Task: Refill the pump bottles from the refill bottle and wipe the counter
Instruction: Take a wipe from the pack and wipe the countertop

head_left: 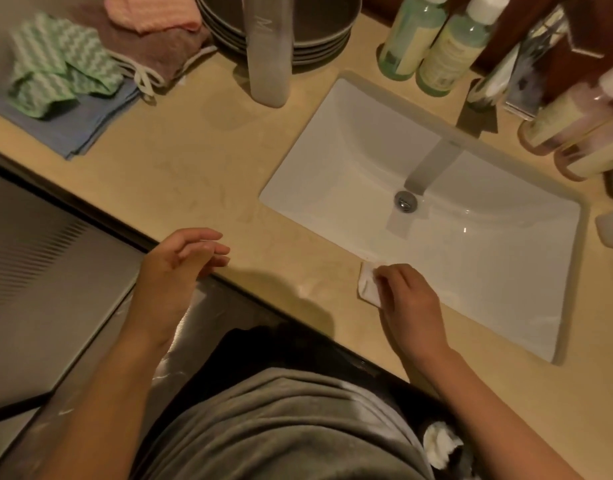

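Counter (194,161) holds a white tissue (367,286) pinched by the right hand (410,301); left hand (175,268) hovers, grip loose, empty.

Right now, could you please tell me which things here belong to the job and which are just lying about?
In use: tissue held by the right hand, counter, green bottles, pink bottles.
Lying about: plates, folded cloths, tall clear container, sink.

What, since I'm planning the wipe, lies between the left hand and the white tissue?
Only bare, partly shadowed counter separates left hand and white tissue, per the head view.
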